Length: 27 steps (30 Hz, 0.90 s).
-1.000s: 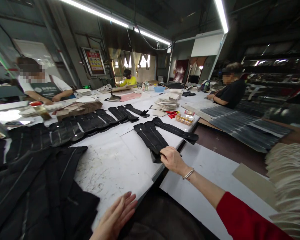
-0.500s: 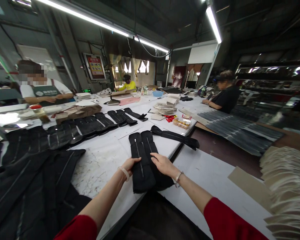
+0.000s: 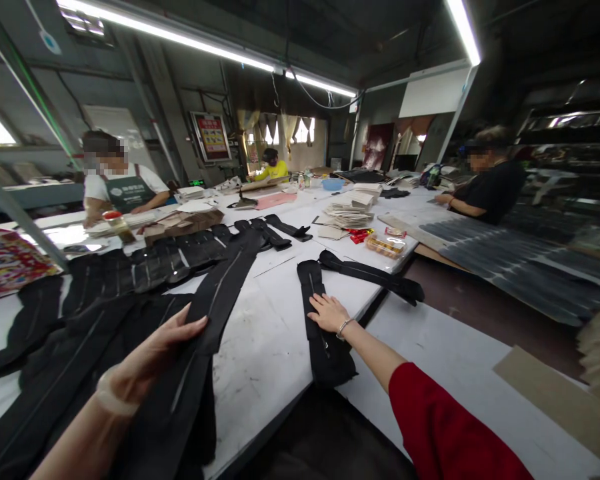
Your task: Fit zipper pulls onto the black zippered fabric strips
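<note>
Black strip [image 3: 225,280] with a pale centre line, lifted at 10 o'clock over a pile [image 3: 55,373] of like pieces, clamped in the grip of the left hand [image 3: 150,353], thumb on top. Right hand [image 3: 327,312] flat, fingers spread, closed on nothing, pressing a second strip [image 3: 330,357] onto the tabletop [image 3: 265,340] at 1 o'clock. Seemingly much gathered already. Third strip [image 3: 370,275] and rows [image 3: 170,260] beyond left lying. Poster [image 3: 213,137] and apron [image 3: 127,192] print too small to read.

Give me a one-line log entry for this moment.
left hand: grips long strip, raised | right hand: flat on short strip | table: black pile at left
</note>
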Tool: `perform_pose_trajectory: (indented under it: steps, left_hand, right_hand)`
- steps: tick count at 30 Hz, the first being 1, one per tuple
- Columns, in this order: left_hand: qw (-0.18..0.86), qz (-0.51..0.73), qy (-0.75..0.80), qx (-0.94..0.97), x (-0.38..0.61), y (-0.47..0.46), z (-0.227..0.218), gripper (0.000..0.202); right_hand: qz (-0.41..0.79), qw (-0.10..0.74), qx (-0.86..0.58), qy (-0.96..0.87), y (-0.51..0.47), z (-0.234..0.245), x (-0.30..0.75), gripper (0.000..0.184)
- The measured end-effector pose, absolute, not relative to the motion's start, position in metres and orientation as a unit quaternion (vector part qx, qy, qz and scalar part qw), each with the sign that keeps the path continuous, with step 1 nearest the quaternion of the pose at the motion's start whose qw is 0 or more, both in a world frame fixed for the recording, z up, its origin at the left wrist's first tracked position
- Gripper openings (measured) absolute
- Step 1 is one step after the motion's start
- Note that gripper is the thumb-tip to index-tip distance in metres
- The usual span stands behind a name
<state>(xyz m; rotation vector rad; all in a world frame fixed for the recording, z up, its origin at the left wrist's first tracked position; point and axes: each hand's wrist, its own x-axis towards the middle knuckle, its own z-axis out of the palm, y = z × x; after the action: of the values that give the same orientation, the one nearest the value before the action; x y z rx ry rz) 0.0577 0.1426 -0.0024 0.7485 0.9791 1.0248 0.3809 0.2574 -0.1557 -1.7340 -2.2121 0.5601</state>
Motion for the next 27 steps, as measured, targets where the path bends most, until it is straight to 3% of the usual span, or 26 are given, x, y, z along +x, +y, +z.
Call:
perform_pose_trajectory:
  steps: [4,8,11,14,21,27]
  left_hand:
    - [0.673,0.357,0.524,0.381,0.038,0.08,-0.008,0.07]
    - [0.676,0.237,0.525,0.46,0.025,0.034,-0.039,0.056]
    - [0.656,0.158,0.503,0.54,0.021,0.011,-0.054,0.044]
    - [0.624,0.11,0.495,0.594,0.02,-0.003,-0.065,0.037]
    - [0.525,0.051,0.53,0.664,0.036,-0.022,-0.102,0.015]
    - [0.555,0.099,0.466,0.682,0.091,-0.021,-0.121,0.02]
  right_hand:
    - [0.313,0.219,-0.551,-0.742,0.239,-0.129,0.363,0.051]
    - [0.446,0.315,-0.441,-0.712,0.176,-0.11,0.346,0.091]
    - [0.581,0.402,-0.352,-0.614,0.121,-0.108,0.348,0.099]
    - [0.682,0.468,-0.331,-0.455,0.082,-0.115,0.357,0.086]
    - [0.624,0.483,-0.495,-0.363,0.017,-0.145,0.361,0.03]
    - [0.585,0.472,-0.531,-0.391,-0.018,-0.156,0.352,0.023]
